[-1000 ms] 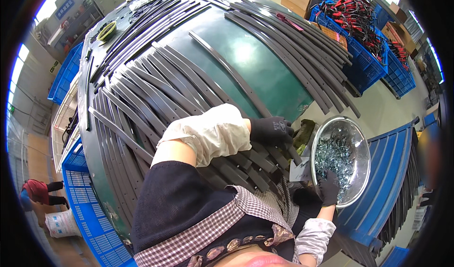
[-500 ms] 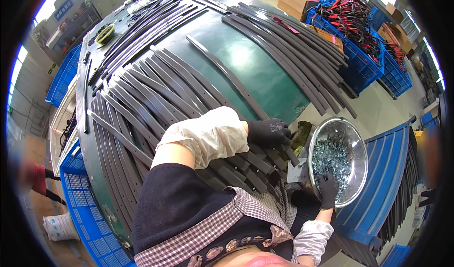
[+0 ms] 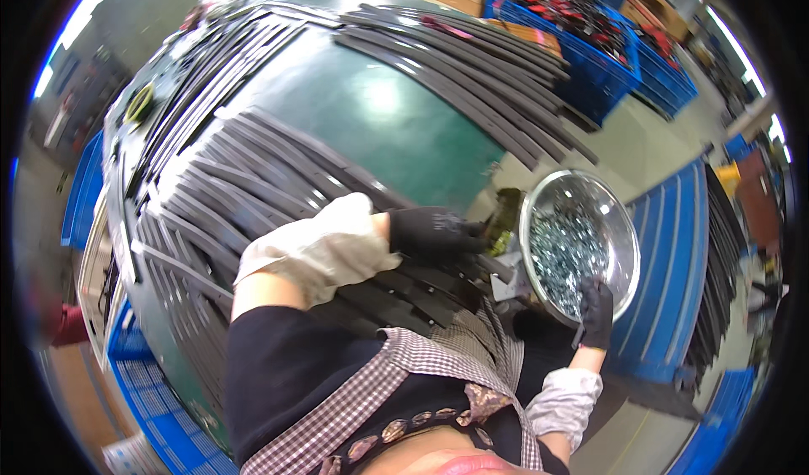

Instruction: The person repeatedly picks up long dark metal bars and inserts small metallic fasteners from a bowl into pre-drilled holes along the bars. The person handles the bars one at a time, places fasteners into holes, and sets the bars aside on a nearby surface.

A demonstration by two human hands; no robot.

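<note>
The left hand, black-gloved, lies pressed flat on a dark strip at the near edge of the green worktop; whether its fingers clasp the strip cannot be told. The right hand, also gloved, grips the near rim of a steel bowl full of small silvery screws, just beside the strips. Blue crates stand beyond.

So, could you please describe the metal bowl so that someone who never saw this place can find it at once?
Start from the big green table covered with long dark strips. Off its near right edge, beside blue crates, sits a round shiny steel bowl full of small silvery screws; the black-gloved right hand reaches into it. It is the only round, mirror-bright thing there.
</note>
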